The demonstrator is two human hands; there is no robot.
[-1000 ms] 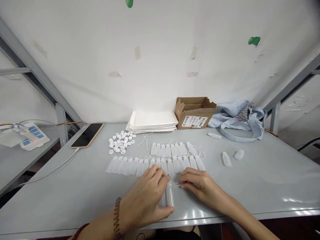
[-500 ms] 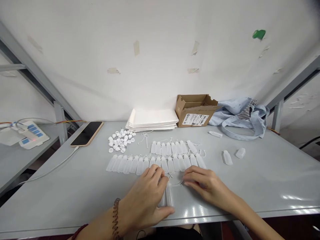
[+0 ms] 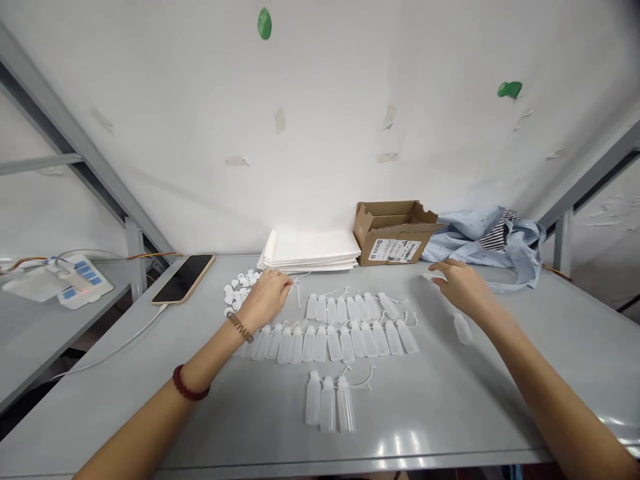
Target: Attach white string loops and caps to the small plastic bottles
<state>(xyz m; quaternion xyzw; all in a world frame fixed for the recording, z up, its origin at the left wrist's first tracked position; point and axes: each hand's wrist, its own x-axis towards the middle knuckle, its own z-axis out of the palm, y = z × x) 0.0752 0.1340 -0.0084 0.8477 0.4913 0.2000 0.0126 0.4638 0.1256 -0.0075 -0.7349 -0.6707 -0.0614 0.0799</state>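
Note:
My left hand hovers beside the pile of small white caps, its fingers drawn together near a thin white strap with a loop; what they pinch, if anything, is hidden. At the back right my right hand has its thumb and forefinger on a small translucent plastic bottle lying on the table. Another loose bottle lies just below that wrist. Three bottles with thin straps at their necks lie side by side near the front. Two rows of similar bottles lie behind them.
A stack of white padded envelopes and an open cardboard box stand against the wall. Right of the box is a light blue cloth bag. A phone with a charging cable lies on the left, near a power strip.
Both hands have left the front bottles, where three now show. The left went back and left to the caps; the right went back and right to a loose bottle. The view has tilted up.

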